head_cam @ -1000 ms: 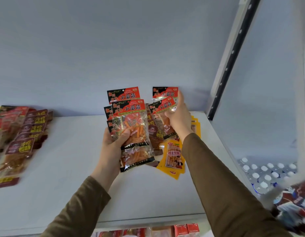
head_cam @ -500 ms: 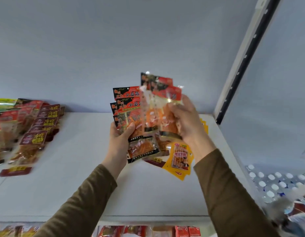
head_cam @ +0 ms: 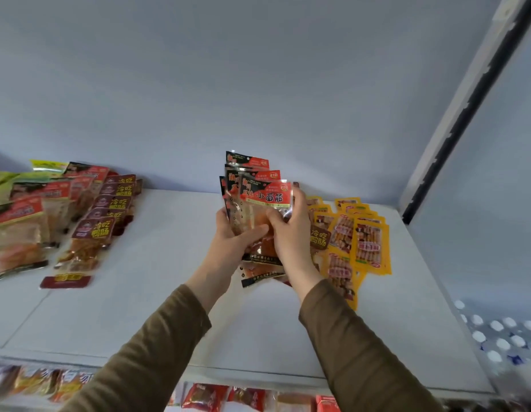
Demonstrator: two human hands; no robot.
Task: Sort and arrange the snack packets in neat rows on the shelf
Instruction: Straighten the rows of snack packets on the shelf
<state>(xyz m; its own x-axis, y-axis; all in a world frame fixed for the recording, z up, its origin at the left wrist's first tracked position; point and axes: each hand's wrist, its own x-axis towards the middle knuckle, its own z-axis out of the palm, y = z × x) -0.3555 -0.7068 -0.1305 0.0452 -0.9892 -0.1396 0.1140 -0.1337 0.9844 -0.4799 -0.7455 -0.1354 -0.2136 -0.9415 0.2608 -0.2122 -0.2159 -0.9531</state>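
Both hands hold one stack of red-and-black snack packets upright above the white shelf. My left hand grips the stack from the left and below. My right hand clasps its right side. More red-and-black packets lie flat beneath the hands. Yellow snack packets lie in overlapping rows to the right, with a dark brown packet partly hidden behind my right hand. At the left, a row of dark maroon packets lies next to red-topped clear packets.
The blue back wall stands close behind the packets. A white upright with a black slotted strip bounds the shelf on the right. Water bottles with white caps sit lower right. Snack packs show on the shelf below.
My right hand brought its packets onto the ones in my left hand, so both now hold a single stack. The view has shifted, showing more of the yellow packets and left rows.
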